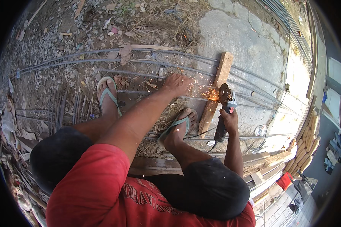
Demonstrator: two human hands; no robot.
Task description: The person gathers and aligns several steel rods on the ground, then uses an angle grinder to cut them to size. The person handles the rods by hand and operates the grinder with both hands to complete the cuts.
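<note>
My right hand (230,120) is wrapped round the body of an angle grinder (220,129). Its round cutting disc (224,91) meets a thin steel bar beside a wooden plank (224,66), and orange sparks (211,94) spray left toward my other hand. My left hand (178,84) is closed over the steel bars left of the disc; its fingertips are partly hidden. Several long steel bars (155,61) run from left to right, some lying across the plank. The exact contact between disc and bar is obscured by the glare of sparks.
My sandalled feet (109,95) (180,126) stand on either side of my left forearm. Gravel and dry straw (155,22) cover the ground ahead, with a concrete slab (238,34) at right. Short rods (60,109) lie at left; stacked bags (305,145) and timber stand at right.
</note>
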